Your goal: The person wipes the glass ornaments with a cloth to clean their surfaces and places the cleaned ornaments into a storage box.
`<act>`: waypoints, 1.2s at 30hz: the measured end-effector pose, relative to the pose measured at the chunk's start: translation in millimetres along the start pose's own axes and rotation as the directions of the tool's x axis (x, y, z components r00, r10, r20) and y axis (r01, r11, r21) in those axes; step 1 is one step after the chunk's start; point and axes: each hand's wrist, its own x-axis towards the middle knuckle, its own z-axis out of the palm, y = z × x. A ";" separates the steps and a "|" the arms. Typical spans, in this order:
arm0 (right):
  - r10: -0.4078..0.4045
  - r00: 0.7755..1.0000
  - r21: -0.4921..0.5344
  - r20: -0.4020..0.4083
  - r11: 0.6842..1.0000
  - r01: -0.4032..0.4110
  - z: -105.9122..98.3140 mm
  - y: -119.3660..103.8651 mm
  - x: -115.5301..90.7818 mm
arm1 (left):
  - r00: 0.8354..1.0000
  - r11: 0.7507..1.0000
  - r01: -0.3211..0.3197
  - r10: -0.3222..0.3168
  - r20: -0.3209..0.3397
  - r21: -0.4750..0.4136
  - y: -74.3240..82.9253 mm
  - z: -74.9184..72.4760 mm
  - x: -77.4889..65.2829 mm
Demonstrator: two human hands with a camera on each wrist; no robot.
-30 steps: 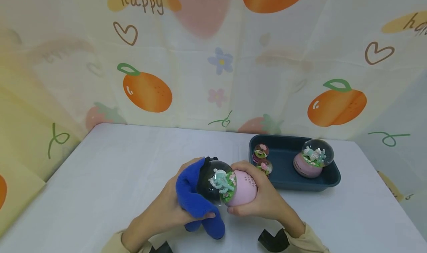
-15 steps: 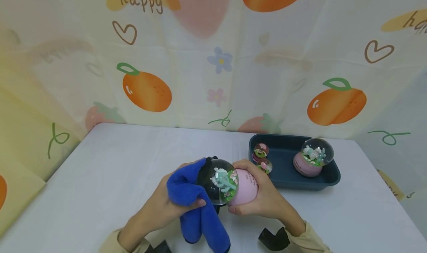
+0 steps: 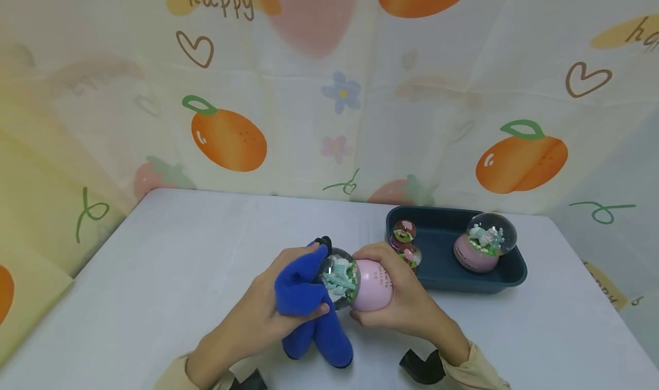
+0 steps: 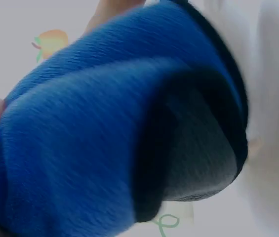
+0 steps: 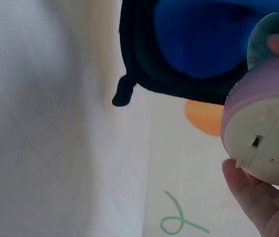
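Note:
A blue cloth (image 3: 304, 295) with black edging is bunched in my left hand (image 3: 262, 298), its loose end hanging below the fingers. My right hand (image 3: 396, 295) grips the pink base (image 3: 373, 285) of a snow globe (image 3: 340, 281), which lies tilted sideways with its clear dome toward the cloth. Cloth folds press against the dome and hide part of it. In the left wrist view the cloth (image 4: 90, 138) fills most of the picture. The right wrist view shows the globe's white underside (image 5: 267, 140) with a small switch, and my fingertips at its edge.
A dark blue tray (image 3: 437, 281) stands at the back right of the white table (image 3: 180, 253). Inside it are a larger pink-based snow globe (image 3: 484, 244) on the right and two small globes (image 3: 405, 231) at the left end. A printed curtain hangs behind.
My left hand with the cloth shifted slightly left, then back right onto the dome, covering more of it. The snow globe has turned a little in the right hand.

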 end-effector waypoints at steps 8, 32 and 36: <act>-0.008 1.000 -0.025 -0.005 1.000 0.008 0.4 -0.6 0.6 | 0.993 0.983 0.121 -0.122 0.003 -0.135 0.1 -2.0 1.4; -0.120 0.992 -0.399 0.026 0.909 0.120 4.3 -6.4 -1.4 | 0.998 0.988 0.051 -0.047 -0.033 0.145 3.4 1.8 -1.1; -0.164 0.986 -0.384 0.020 0.910 0.159 4.2 -6.3 -1.4 | 0.997 0.997 0.025 -0.020 -0.077 0.071 2.8 1.1 -0.2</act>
